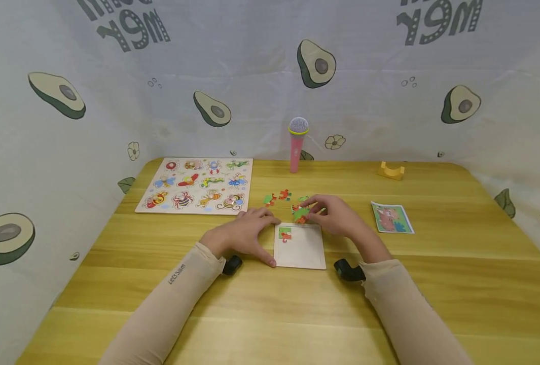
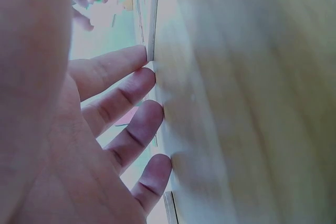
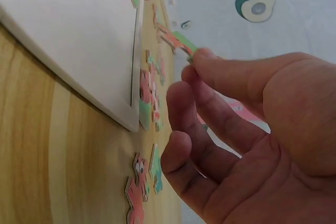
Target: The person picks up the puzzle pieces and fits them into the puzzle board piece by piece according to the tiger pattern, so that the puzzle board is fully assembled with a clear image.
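Observation:
My left hand (image 1: 240, 234) rests on the table with fingers spread, thumb and fingertips at the left edge of a white puzzle board (image 1: 305, 253). In the left wrist view its fingers (image 2: 139, 121) are nearly straight and hold nothing. A green-and-red puzzle piece (image 1: 284, 233) lies in the board's upper left corner. Over the board's far right corner, my right hand (image 1: 335, 215) pinches another green-and-red jigsaw piece (image 3: 178, 42) between thumb and index finger, lifted off the table. Several loose pieces (image 1: 270, 199) lie just beyond the board, some partly hidden by the right hand.
At the back left lies a wooden insect peg puzzle (image 1: 194, 186). A pink toy microphone (image 1: 296, 147) stands upright at the back. To the right are a small picture card (image 1: 392, 218) and a yellow curved block (image 1: 391, 171). A patterned cloth hangs behind the wooden table (image 1: 270, 314).

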Motion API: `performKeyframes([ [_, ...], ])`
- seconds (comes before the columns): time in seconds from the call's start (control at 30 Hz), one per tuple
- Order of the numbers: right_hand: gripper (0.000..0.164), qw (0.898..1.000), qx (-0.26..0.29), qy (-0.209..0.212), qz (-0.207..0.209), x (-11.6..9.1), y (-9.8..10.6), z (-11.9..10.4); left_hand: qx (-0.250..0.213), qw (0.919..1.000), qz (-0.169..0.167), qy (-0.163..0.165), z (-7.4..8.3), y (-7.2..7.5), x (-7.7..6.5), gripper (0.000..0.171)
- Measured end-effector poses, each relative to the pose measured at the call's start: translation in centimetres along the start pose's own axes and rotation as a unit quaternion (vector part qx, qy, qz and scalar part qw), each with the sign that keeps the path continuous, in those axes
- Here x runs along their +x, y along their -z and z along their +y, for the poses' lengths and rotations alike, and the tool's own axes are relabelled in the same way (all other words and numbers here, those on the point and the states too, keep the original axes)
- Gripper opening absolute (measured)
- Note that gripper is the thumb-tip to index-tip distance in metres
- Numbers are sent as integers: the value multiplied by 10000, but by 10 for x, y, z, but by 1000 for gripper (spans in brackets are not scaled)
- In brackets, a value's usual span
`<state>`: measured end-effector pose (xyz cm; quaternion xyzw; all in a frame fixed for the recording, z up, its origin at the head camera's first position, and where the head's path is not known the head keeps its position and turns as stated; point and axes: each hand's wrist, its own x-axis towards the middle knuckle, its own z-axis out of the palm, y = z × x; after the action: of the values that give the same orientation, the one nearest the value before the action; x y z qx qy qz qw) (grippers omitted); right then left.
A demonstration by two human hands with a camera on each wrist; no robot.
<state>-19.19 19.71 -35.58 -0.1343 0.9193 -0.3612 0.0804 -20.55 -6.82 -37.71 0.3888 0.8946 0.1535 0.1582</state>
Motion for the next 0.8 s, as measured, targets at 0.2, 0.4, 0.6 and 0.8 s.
performKeyframes([
  [0.2, 26, 9984, 476, -95, -294, -5, 1, 3, 28, 10000, 18, -82, -1, -1, 1, 103],
  [0.4, 25, 9929, 886, -303, -735, -6, 2, 4, 21, 10000, 8, -41, -1, -1, -1, 103],
  [0.6, 29, 9921, 783, -395, -900, -5, -2, 4, 16, 10000, 30, -86, -2, 0, -1, 102],
  [0.8, 27, 9922, 683, -410, -962, -6, -5, 2, -26, 10000, 1, -49, 0, 1, -2, 102],
])
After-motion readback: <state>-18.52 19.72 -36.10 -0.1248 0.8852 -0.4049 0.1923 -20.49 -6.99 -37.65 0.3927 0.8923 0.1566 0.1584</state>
